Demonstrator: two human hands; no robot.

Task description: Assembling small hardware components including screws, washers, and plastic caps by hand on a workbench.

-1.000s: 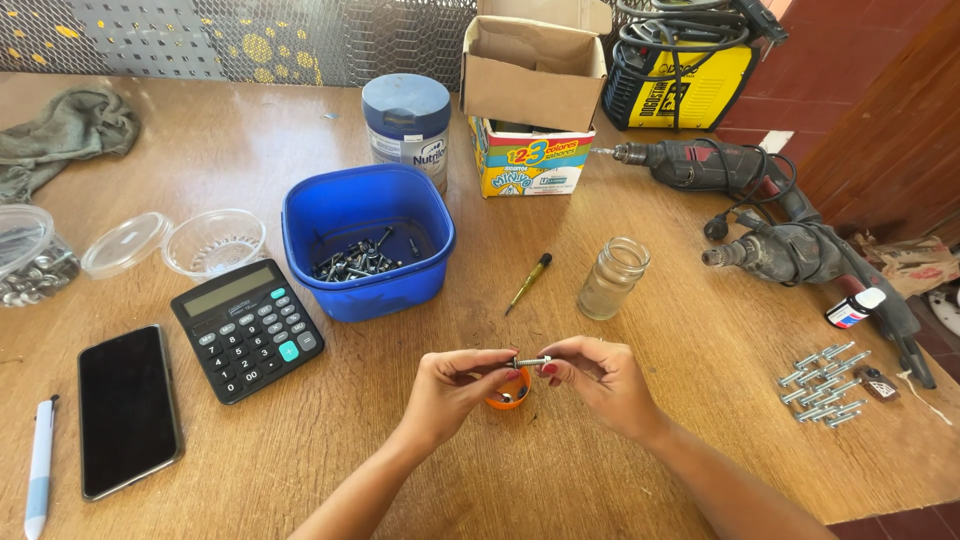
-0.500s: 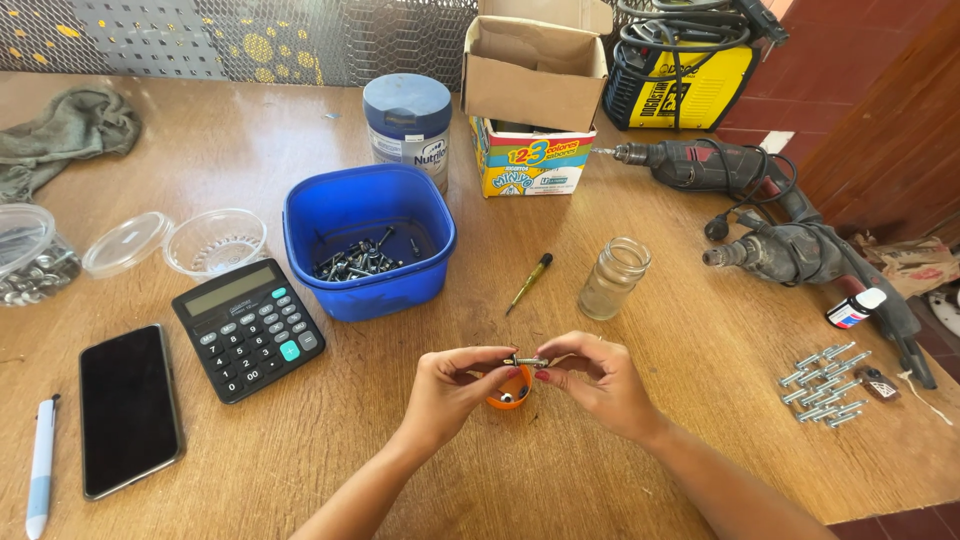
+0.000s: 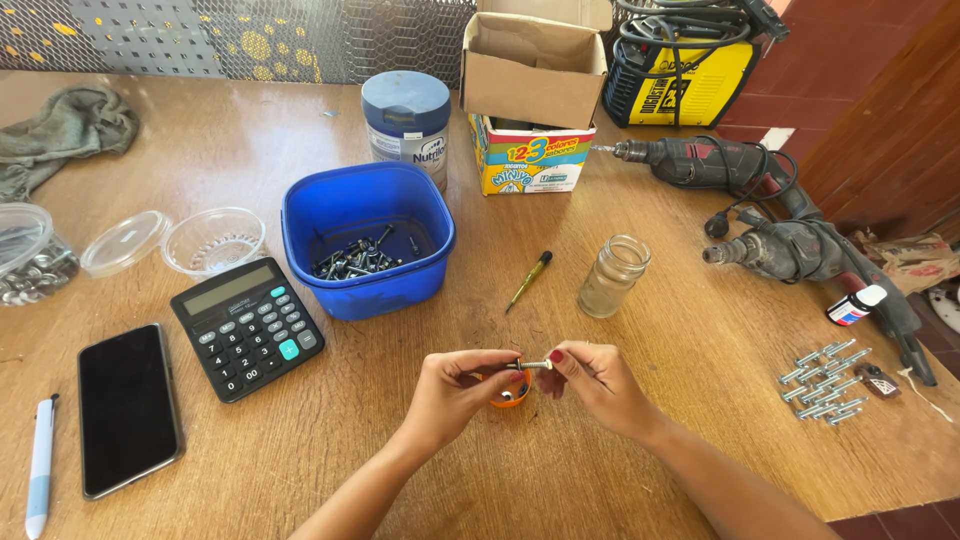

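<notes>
My left hand and my right hand meet over the table's front middle, both pinching a small metal bolt held level between the fingertips. Just under the hands sits a small orange cap or dish, mostly hidden by the fingers. A blue plastic tub holding several dark screws stands behind the hands to the left. A row of finished-looking bolts lies at the right side of the table.
A calculator, black phone and pen lie at left. Clear plastic bowls, a glass jar, a small screwdriver, a tin, a cardboard box and two power drills stand further back.
The hands have stayed in place, with only slight finger movement on the bolt.
</notes>
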